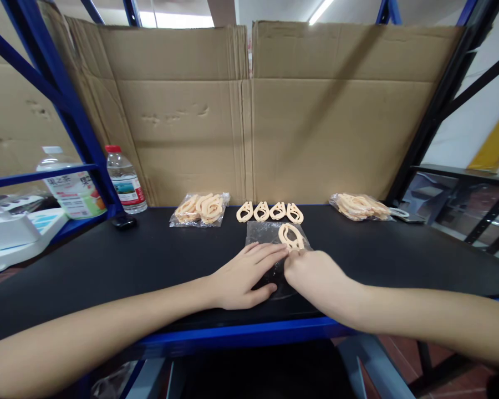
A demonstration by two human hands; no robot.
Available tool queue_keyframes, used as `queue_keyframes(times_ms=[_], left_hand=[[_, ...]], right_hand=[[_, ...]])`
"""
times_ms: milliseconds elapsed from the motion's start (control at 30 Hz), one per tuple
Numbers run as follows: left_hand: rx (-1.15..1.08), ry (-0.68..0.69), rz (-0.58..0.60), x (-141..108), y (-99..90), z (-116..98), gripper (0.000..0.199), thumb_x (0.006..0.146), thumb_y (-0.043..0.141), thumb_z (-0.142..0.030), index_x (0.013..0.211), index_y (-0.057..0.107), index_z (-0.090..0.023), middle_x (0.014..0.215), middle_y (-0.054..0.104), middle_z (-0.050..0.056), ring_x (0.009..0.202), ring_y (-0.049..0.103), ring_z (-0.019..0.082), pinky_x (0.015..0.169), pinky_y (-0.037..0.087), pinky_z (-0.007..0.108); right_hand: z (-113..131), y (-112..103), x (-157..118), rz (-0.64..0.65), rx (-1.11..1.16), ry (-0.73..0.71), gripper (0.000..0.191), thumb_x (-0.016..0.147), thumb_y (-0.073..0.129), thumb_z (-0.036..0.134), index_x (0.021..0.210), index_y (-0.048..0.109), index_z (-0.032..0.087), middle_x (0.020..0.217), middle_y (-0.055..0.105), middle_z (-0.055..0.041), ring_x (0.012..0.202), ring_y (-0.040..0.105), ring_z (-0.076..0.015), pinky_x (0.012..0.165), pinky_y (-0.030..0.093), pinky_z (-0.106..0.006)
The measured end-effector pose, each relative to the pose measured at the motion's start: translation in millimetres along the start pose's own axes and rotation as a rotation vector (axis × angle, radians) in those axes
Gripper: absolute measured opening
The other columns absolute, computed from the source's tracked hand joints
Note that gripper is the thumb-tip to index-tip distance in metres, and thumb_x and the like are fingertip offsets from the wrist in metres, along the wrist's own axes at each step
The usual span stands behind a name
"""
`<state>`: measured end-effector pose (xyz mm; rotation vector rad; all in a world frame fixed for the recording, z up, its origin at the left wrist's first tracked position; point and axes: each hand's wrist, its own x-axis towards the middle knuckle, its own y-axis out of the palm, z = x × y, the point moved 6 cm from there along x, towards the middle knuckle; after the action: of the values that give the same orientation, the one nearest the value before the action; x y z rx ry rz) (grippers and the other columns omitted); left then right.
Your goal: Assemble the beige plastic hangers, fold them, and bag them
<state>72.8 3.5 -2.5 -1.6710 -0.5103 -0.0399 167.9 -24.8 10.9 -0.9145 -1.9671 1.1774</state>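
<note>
A clear plastic bag point(258, 231) lies flat on the black tabletop in front of me. Inside its outline, toward the right, is a beige loop-shaped clip point(286, 233). My left hand point(249, 274) rests flat on the bag, fingers stretched out and thumb apart, fingertips beside the clip's lower end. My right hand point(316, 277) is closed at that lower end; its fingertips are mostly hidden, and they appear to grip the clip. Just beyond the bag, several similar beige clips point(261, 211) stand in a row.
A filled bag of beige pieces point(199, 209) lies back left, another filled bag point(360, 206) back right near a phone point(407, 216). A red-capped water bottle point(126, 180) and a black object point(123, 221) are at left. Cardboard panels point(183, 122) wall the back.
</note>
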Motion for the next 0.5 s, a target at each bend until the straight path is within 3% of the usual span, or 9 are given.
queue_keyframes(times_ms=[67,133,200,333,433,500], left_hand=[[-0.017,0.001,-0.006,0,-1.2,0,0.062,0.085,0.051,-0.027,0.142,0.027,-0.02,0.146,0.035,0.012,0.132,0.034,0.028,0.109,0.028,0.048],[-0.024,0.005,-0.017,0,-2.2,-1,0.06,0.086,0.051,-0.026,0.141,0.03,-0.021,0.146,0.036,0.011,0.131,0.036,0.027,0.109,0.03,0.047],[-0.024,0.004,-0.033,0,-3.1,0,0.058,0.086,0.051,-0.026,0.141,0.032,-0.022,0.146,0.036,0.01,0.132,0.036,0.026,0.109,0.03,0.046],[-0.052,0.007,-0.072,-1,-5.4,0,0.048,0.089,0.051,-0.027,0.136,0.04,-0.022,0.143,0.04,0.01,0.131,0.037,0.025,0.109,0.032,0.045],[-0.09,0.004,-0.105,-2,-8.6,1,0.043,0.09,0.049,-0.025,0.132,0.044,-0.021,0.139,0.044,0.01,0.129,0.04,0.023,0.108,0.034,0.043],[-0.104,0.001,-0.12,-2,-10.4,1,0.041,0.09,0.049,-0.023,0.131,0.046,-0.021,0.138,0.046,0.009,0.128,0.041,0.022,0.108,0.035,0.042]], right_hand=[[-22,-20,1,-0.096,-0.015,0.019,0.021,0.08,0.048,0.002,0.087,0.066,0.009,0.076,0.067,-0.0114,0.068,0.064,-0.0216,0.055,0.042,-0.028],[-59,-31,13,-0.207,-0.003,0.065,0.02,0.085,0.045,0.009,0.092,0.064,0.012,0.078,0.066,-0.0093,0.071,0.061,-0.0202,0.059,0.041,-0.028],[-106,-23,35,-0.227,-0.004,0.118,0.028,0.085,0.042,0.006,0.105,0.062,0.01,0.087,0.067,-0.0108,0.079,0.06,-0.0192,0.067,0.042,-0.028],[-166,39,87,-0.04,0.072,-0.061,0.054,0.076,0.039,-0.008,0.126,0.054,0.009,0.119,0.061,-0.0136,0.105,0.054,-0.0196,0.088,0.04,-0.03],[-179,83,108,0.06,0.156,-0.09,0.051,0.08,0.046,-0.002,0.128,0.053,0.011,0.133,0.05,-0.0152,0.116,0.047,-0.0215,0.094,0.037,-0.031],[-181,99,111,0.083,0.176,-0.061,0.049,0.081,0.049,0.002,0.128,0.054,0.011,0.134,0.047,-0.0174,0.116,0.048,-0.0227,0.092,0.038,-0.031]])
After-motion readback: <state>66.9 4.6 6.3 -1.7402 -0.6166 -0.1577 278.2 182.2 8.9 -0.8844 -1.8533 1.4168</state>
